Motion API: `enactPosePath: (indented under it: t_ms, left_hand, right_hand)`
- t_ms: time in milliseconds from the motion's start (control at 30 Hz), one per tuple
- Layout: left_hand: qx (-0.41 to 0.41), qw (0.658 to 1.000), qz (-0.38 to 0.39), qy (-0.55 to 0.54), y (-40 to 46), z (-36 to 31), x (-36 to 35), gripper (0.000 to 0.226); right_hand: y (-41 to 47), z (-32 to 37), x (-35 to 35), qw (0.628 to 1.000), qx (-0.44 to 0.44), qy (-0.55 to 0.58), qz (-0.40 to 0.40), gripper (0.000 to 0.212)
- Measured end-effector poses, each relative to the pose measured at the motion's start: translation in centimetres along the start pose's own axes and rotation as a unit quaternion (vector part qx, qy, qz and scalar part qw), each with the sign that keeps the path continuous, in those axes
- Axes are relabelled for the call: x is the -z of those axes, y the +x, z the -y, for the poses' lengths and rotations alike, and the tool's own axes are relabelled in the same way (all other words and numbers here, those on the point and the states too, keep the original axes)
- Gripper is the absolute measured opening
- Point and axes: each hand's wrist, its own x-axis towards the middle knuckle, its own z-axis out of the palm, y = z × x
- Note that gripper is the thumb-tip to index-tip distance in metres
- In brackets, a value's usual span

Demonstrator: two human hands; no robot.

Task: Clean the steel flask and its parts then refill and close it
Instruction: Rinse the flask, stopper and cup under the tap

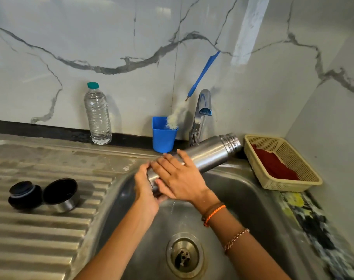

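Observation:
The steel flask (pixel 210 153) lies tilted over the sink basin (pixel 238 201), its open threaded mouth pointing up and right. My left hand (pixel 147 188) wraps around its base. My right hand (pixel 177 176) lies flat across its lower body, fingers spread. On the ribbed drainboard (pixel 51 229) at the left stand the black stopper (pixel 23 195) and the steel cup lid (pixel 61 195), which is tipped on its side with its dark inside showing. A plastic water bottle (pixel 97 114) with a green cap stands against the back wall.
A blue cup (pixel 164 134) behind the sink holds a bottle brush (pixel 202 75) with a blue handle leaning on the wall. The tap (pixel 201 116) stands beside it; no water flow is visible. A cream basket (pixel 281 162) with a red cloth sits right. The drain (pixel 185 254) is below.

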Motion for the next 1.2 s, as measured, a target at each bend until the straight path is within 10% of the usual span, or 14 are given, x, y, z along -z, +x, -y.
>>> enactPosePath:
  t_ms: [67, 167, 233, 300, 367, 533, 600, 667, 800, 900, 1067, 1200]
  left_hand:
    - [-0.024, 1.000, -0.008, 0.000, -0.1, -0.8, 0.6, 0.030]
    - [-0.064, 0.998, -0.025, -0.006, 0.0, -2.2, 1.6, 0.027]
    - [-0.069, 0.998, -0.006, -0.003, -0.2, -2.2, 1.5, 0.027]
    - [-0.084, 0.995, 0.035, 0.027, -0.4, -1.3, 1.2, 0.029]
    - [-0.191, 0.975, 0.082, 0.085, -0.3, -0.2, 1.3, 0.037]
    - [-0.558, 0.756, 0.201, 0.275, 0.9, -0.2, 2.4, 0.057]
    - [-0.544, 0.773, 0.198, 0.258, 1.0, 0.0, 2.3, 0.054]
    - [-0.439, 0.865, 0.175, 0.168, 0.9, 0.0, 2.2, 0.041]
    - [-0.176, 0.977, 0.101, 0.065, 1.3, -1.2, 2.5, 0.025]
    - [-0.138, 0.987, 0.076, 0.040, 1.3, -2.0, 1.9, 0.025]
    - [-0.076, 0.993, 0.088, 0.023, 1.0, -1.4, 1.3, 0.028]
    - [-0.096, 0.993, 0.046, 0.047, 0.4, -2.5, 2.0, 0.022]
  right_hand:
    - [-0.3, -3.1, 0.0, 0.996, -0.048, -0.026, -0.066, 0.050]
    - [-1.4, -6.9, 0.9, 0.922, -0.354, 0.033, -0.152, 0.038]
    - [-1.0, -6.7, 1.6, 0.760, -0.552, 0.260, -0.222, 0.025]
    - [0.3, -6.1, 2.5, 0.482, -0.648, 0.498, -0.316, 0.007]
    - [0.8, -6.7, 3.2, 0.309, -0.712, 0.544, -0.319, 0.008]
    - [0.8, -7.8, 2.9, 0.216, -0.792, 0.520, -0.235, 0.019]
    - [1.3, -7.6, 2.9, 0.234, -0.798, 0.507, -0.226, 0.023]
    - [2.1, -7.0, 2.3, 0.326, -0.782, 0.475, -0.238, 0.025]
    - [2.9, -4.9, 1.2, 0.768, -0.595, 0.219, -0.088, 0.030]
    - [2.3, -1.1, 0.0, 0.939, -0.332, 0.089, 0.021, 0.041]
    - [1.8, 1.1, -1.0, 0.996, -0.046, 0.073, 0.025, 0.057]
    - [1.4, -6.6, -0.2, 0.982, -0.179, 0.050, -0.023, 0.050]
